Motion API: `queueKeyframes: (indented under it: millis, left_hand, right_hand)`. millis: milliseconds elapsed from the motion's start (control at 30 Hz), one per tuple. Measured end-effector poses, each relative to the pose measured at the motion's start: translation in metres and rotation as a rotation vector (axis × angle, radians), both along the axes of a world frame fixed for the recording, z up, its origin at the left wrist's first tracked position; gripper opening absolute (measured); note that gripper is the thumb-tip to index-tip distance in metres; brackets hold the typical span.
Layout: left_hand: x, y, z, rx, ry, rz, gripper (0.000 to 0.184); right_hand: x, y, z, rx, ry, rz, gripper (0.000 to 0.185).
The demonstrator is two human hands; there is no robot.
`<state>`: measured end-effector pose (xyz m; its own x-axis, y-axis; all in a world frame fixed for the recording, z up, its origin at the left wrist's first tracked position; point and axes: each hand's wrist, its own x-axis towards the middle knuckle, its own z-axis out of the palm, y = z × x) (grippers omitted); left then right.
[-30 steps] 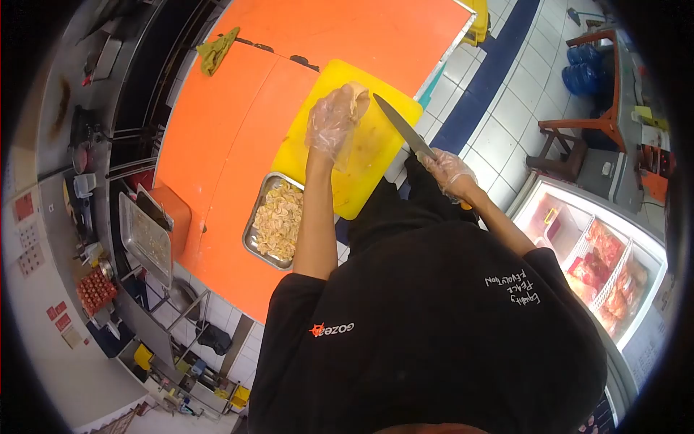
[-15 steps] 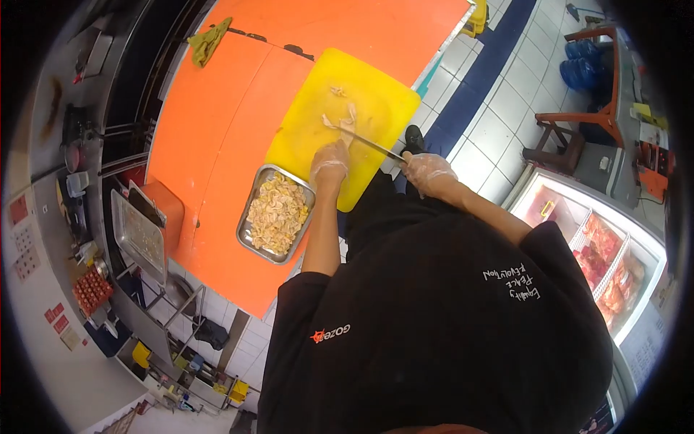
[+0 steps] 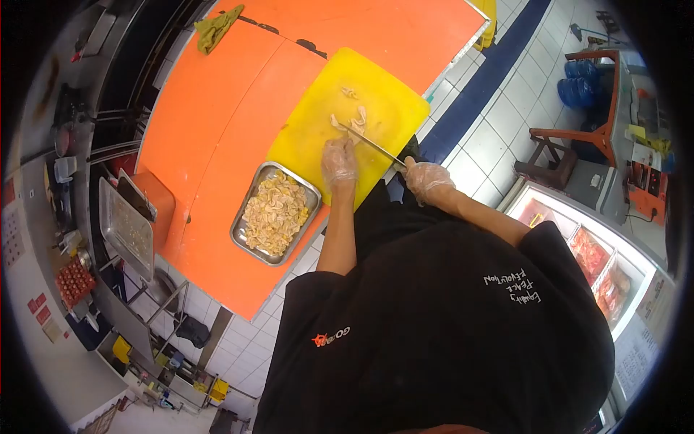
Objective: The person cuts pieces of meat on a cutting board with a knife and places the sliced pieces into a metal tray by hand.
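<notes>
- Our left hand (image 3: 338,163), near the centre of the frame, lies low on the board with its fingers drawn in beside the meat (image 3: 358,121); whether they pinch it we cannot tell, as the palm side is hidden. If a fingertip strayed forward, we could nick it, since the blade lies so close.
- Our right hand (image 3: 428,177), right of centre, is closed round the handle of the knife (image 3: 372,145). Its glove (image 3: 439,176) is thin and looks loose, so we judge a damp handle could twist in our grip and swing the edge toward the other hand.
- The meat, above centre, lies in pale, soft-looking bits about the blade's tip. It may be slippery; poorly pinned, it could skid and leave us with ragged cuts.
- The yellow board (image 3: 394,108) seems to reach the desk's edge, perhaps over it, on our side. We see nothing holding it there, so a hard push down near that rim could make it tip or slide.
- The tray (image 3: 295,230), below and left of the board, holds a heap of cut pieces (image 3: 275,215) and sits close to our left forearm. A careless elbow could shove it toward the near edge and spill some.
- The orange desk (image 3: 195,145) runs to the upper left of the frame, where a cloth (image 3: 216,30) lies well apart from us; if our gloves grew greasy, reaching for it would mean stretching past the board.
</notes>
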<state>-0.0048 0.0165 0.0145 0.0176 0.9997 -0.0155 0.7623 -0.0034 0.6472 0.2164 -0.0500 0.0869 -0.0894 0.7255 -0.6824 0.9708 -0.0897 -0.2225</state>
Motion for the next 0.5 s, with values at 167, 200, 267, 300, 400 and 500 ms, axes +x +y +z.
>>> queueKeyframes:
  millis: [167,200,267,300,400,500]
  left_hand:
    - [0.0,0.0,-0.008,0.025,0.004,-0.048,0.017]
    - [0.0,-0.003,-0.01,0.069,0.043,-0.046,0.013]
    - [0.002,0.001,-0.014,0.129,0.086,-0.04,0.009]
    - [0.001,-0.001,-0.014,0.107,0.058,-0.03,0.01]
    - [-0.001,-0.006,-0.015,0.092,0.015,-0.008,0.011]
    - [0.007,0.001,-0.011,0.096,-0.007,0.02,0.012]
  right_hand:
    - [-0.033,0.05,-0.001,-0.054,0.021,-0.05,0.025]
    - [-0.042,0.062,-0.001,-0.003,0.055,-0.018,0.025]
    - [-0.059,0.096,-0.011,0.064,0.094,0.018,0.024]
    - [-0.067,0.112,-0.016,0.089,0.142,0.025,0.026]
    - [-0.081,0.126,-0.032,0.154,0.175,0.086,0.027]
    - [-0.065,0.104,-0.04,0.199,0.129,0.095,0.026]
